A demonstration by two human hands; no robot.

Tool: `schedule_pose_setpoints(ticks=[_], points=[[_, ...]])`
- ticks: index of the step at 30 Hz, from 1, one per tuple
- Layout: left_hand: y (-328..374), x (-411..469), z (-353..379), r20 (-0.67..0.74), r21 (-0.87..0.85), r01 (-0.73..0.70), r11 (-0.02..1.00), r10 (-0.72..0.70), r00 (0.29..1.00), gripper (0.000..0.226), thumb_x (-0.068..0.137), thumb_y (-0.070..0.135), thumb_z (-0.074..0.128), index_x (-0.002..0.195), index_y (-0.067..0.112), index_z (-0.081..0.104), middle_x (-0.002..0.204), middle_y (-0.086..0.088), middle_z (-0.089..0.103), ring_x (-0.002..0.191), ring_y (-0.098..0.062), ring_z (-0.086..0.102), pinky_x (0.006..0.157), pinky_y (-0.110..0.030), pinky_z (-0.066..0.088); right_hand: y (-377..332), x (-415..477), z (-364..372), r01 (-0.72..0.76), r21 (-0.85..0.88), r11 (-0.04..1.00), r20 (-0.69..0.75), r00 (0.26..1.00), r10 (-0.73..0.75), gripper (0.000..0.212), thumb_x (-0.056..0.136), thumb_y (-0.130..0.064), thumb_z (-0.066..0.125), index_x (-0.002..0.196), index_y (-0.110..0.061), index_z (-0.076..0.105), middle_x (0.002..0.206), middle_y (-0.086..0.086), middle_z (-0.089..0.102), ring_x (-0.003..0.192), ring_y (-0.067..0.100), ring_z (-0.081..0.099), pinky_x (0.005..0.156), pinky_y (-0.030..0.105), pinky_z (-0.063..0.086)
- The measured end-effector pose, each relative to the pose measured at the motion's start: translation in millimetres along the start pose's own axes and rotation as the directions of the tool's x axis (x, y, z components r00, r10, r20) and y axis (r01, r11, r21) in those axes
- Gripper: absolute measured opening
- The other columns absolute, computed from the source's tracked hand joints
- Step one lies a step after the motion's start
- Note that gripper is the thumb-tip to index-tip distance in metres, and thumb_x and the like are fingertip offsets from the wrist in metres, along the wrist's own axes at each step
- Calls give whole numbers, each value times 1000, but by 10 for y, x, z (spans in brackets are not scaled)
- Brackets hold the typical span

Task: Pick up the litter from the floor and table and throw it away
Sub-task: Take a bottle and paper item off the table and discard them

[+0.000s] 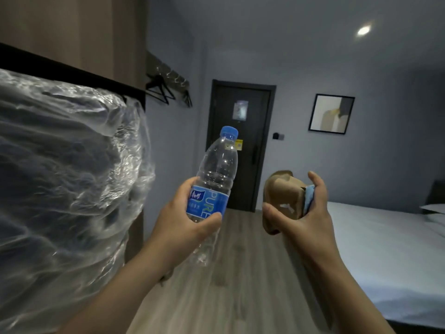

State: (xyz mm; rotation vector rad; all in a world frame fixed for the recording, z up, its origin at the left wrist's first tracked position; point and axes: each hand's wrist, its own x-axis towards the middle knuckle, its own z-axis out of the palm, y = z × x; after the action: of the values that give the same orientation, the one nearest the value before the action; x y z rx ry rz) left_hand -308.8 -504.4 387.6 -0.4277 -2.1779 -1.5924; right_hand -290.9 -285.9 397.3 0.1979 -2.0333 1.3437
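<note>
Grey walls are seen around a dark door (240, 145), which is set near the middle of the view, and a wood-plank floor (240, 297) is spread below it toward 6 o'clock. A framed picture (331, 113) is hung at 2 o'clock, a ceiling light (363, 30) is lit at 1 o'clock, and black hangers (160, 89) are hooked on a rail at 11 o'clock. A bed (385, 249) with pale sheets is placed at 4 o'clock. The 9 o'clock side is filled by a large clear plastic bag (67, 177).

A water bottle (216, 169) is raised in front of the door, just left of centre. It is grasped by the left hand (185, 227), whose fingers and thumb are wrapped round the blue label. Its long axis is kept near upright and slightly tilted: the blue cap is pointed toward 1 o'clock and the base toward 7 o'clock.

Just right of centre, a crumpled piece of brown cardboard (281, 196) is clutched in the right hand (303, 213), with the thumb pressed on its near side and the fingers curled over its far edge. A blue scrap (309, 196) is pinned against it under the fingers. The two held things are kept apart.
</note>
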Motion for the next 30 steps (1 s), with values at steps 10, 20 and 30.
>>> schedule_pose_setpoints(ticks=[10, 20, 30], points=[[-236, 1125, 68, 42, -114, -81, 990, 87, 995, 56, 61, 36, 67, 107, 55, 41, 90, 31, 64, 78, 3, 66, 59, -12, 50, 129, 911, 319, 63, -83, 995, -67, 995, -68, 109, 56, -53, 76, 144, -45, 13, 129, -7, 39, 112, 16, 53, 86, 20, 44], [-926, 2214, 147, 18, -26, -101, 995, 102, 995, 63, 75, 20, 74, 120, 47, 40, 87, 29, 65, 78, 8, 63, 59, -4, 46, 716, 1805, 947, 20, -106, 994, -73, 997, -28, 112, 53, -57, 75, 144, -46, 10, 139, -3, 37, 118, 19, 50, 92, 29, 45], [-1724, 3529, 595, 19, 52, -109, 993, 108, 994, 62, 74, 29, 75, 118, 50, 38, 93, 34, 61, 81, 6, 64, 61, -7, 46, 1758, 3006, 1533, 12, -89, 996, -69, 997, -18, 112, 56, -55, 76, 145, -45, 9, 145, -1, 35, 123, 19, 47, 94, 29, 43]])
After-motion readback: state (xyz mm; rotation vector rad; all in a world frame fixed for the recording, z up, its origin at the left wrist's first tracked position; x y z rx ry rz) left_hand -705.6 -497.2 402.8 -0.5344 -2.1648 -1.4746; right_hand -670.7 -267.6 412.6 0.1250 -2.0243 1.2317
